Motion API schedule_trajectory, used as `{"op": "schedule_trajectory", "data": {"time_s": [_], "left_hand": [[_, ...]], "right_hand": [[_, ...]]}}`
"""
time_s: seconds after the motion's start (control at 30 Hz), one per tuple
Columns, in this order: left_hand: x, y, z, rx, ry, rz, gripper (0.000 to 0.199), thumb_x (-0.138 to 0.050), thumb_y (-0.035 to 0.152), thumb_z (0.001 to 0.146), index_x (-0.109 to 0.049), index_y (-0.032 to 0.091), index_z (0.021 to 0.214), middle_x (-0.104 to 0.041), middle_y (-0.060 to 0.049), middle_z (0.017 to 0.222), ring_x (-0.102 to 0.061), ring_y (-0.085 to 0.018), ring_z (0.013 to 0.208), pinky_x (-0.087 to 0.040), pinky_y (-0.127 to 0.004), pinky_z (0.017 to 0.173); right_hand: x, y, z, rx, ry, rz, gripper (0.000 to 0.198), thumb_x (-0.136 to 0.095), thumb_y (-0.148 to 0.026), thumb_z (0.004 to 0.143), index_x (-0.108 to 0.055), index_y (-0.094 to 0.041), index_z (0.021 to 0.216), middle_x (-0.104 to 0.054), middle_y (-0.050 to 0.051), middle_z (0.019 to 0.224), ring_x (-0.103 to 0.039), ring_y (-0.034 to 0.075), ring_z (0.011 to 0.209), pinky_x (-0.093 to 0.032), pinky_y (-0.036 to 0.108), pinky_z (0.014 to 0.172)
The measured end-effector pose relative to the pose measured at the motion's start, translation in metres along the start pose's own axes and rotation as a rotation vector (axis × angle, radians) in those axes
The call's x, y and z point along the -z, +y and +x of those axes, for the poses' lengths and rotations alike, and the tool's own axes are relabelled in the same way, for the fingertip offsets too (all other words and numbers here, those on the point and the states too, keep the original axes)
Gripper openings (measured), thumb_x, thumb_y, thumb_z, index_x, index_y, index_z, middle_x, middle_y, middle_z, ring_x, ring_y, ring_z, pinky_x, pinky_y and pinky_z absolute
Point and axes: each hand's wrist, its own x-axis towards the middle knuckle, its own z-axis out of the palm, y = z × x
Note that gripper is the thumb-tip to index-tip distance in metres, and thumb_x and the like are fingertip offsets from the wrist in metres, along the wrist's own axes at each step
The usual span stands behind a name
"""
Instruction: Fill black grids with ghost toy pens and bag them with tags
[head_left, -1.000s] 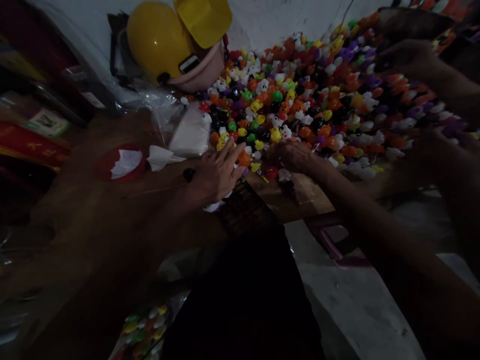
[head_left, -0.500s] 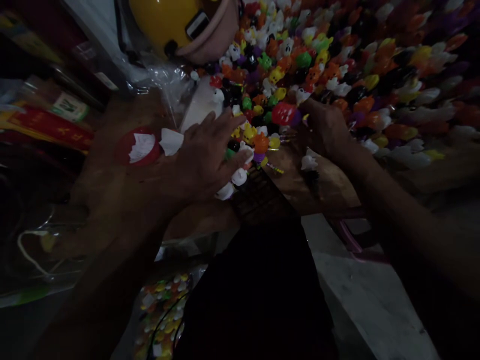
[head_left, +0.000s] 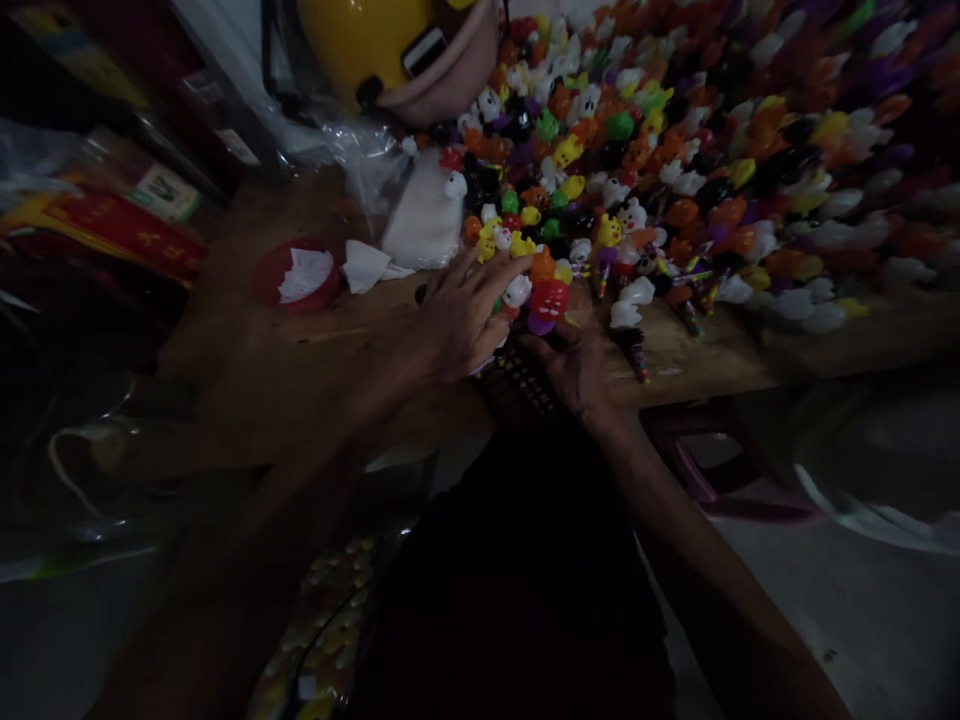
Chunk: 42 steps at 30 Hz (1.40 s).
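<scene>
Left hand (head_left: 465, 310): palm down, thumb and forefinger apart, bent over a cluster of small glossy plastic toys; whether it presses or grips them, I cannot tell. Right hand (head_left: 574, 370): at the lower end of a red, white-marked plastic toy with a purple base (head_left: 550, 298), fingers bent toward it; closure not readable. The hands are apart, the red toy between them, beside a round white toy (head_left: 517, 291) and an orange toy (head_left: 541, 264), near the front edge of the brown wooden surface (head_left: 690, 370). A dark slatted grid (head_left: 517, 385) lies just below.

Handling, my judgement: best to steer the red toy low, by its purple base, with light fingertips; the left hand is best used as a soft wall, since rounded pieces could roll. Care is due at the front edge, and at the toys with thin striped sticks, which might snag.

Hard to make out: the toys under the left palm, and the right fingertips, dim and partly behind the red toy. The grid's lower end is lost in the dark clothing (head_left: 517, 560). The big multicoloured heap of toys (head_left: 645, 130) runs out of view and blurs at right; a yellow rounded shell (head_left: 352, 50) is cut off above.
</scene>
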Motion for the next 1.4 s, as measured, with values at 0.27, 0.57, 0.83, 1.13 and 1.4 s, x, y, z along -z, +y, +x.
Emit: {"op": "schedule_trajectory", "data": {"time_s": [0.27, 0.57, 0.83, 1.13, 1.4], "left_hand": [[-0.004, -0.003, -0.005, 0.004, 0.074, -0.010, 0.064, -0.036, 0.030, 0.100, -0.037, 0.022, 0.163, -0.039, -0.008, 0.170, -0.025, -0.032, 0.162, -0.023, -0.053, 0.130], [-0.009, 0.005, -0.007, -0.014, 0.134, 0.010, 0.063, -0.038, 0.027, 0.098, -0.042, 0.024, 0.161, -0.041, -0.003, 0.169, -0.025, -0.030, 0.162, -0.020, -0.054, 0.133], [0.007, -0.001, -0.007, 0.047, -0.031, -0.062, 0.064, -0.037, 0.032, 0.101, -0.034, 0.028, 0.165, -0.032, 0.000, 0.173, -0.022, -0.031, 0.163, -0.014, -0.057, 0.134], [0.021, 0.002, 0.001, 0.043, -0.057, -0.123, 0.060, -0.025, 0.035, 0.106, -0.040, 0.019, 0.161, -0.045, -0.009, 0.166, -0.038, -0.028, 0.156, -0.026, -0.053, 0.130], [0.014, 0.036, 0.027, 0.059, -0.091, 0.045, 0.071, -0.050, 0.048, 0.102, -0.034, 0.021, 0.165, -0.029, -0.013, 0.174, -0.021, -0.045, 0.161, -0.017, -0.068, 0.129]], "right_hand": [[0.005, 0.007, -0.005, -0.054, 0.081, -0.041, 0.031, -0.074, -0.048, 0.084, -0.079, -0.019, 0.096, -0.078, 0.007, 0.092, -0.070, 0.025, 0.087, -0.057, 0.040, 0.085], [-0.001, -0.001, -0.007, -0.025, 0.060, -0.099, 0.028, -0.069, -0.046, 0.090, -0.078, -0.020, 0.096, -0.079, 0.005, 0.094, -0.070, 0.025, 0.085, -0.056, 0.039, 0.084], [-0.008, 0.015, -0.008, 0.109, 0.058, -0.361, 0.021, -0.068, -0.041, 0.092, -0.072, -0.022, 0.088, -0.074, 0.009, 0.086, -0.069, 0.029, 0.088, -0.055, 0.047, 0.092], [0.001, 0.009, 0.002, 0.267, -0.061, -0.291, 0.025, -0.063, -0.034, 0.090, -0.071, -0.020, 0.109, -0.076, 0.014, 0.115, -0.068, 0.034, 0.115, -0.054, 0.054, 0.107], [-0.009, 0.014, -0.006, 0.265, -0.169, -0.400, 0.022, -0.058, -0.020, 0.090, -0.073, -0.023, 0.105, -0.075, 0.013, 0.118, -0.067, 0.032, 0.117, -0.053, 0.052, 0.109]]}}
